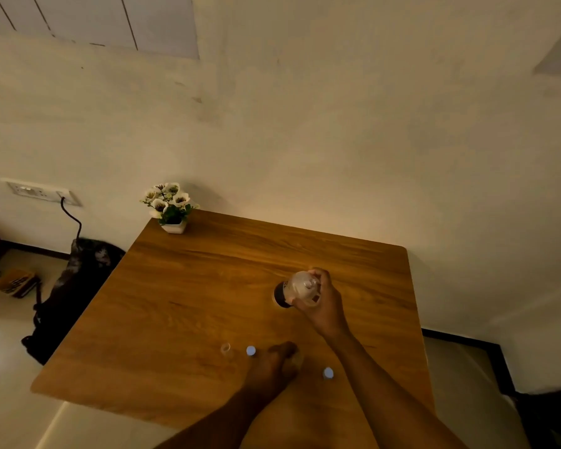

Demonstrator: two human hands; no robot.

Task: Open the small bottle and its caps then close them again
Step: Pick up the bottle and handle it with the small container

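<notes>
Our right hand (321, 303) is wrapping closed around the bottle (297, 289) at twelve o'clock, its long axis tilting toward nine, while our nearer left hand (277, 364) is curling over something unclear.

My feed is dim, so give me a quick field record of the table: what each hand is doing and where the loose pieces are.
right hand: wrapped around the clear bottle, which stands on the table
left hand: low at the near edge, fingers over a small item, too dark to identify
white caps: one left of the left hand, one right of it
small clear piece: left of the caps
flower pot: far left corner
</notes>
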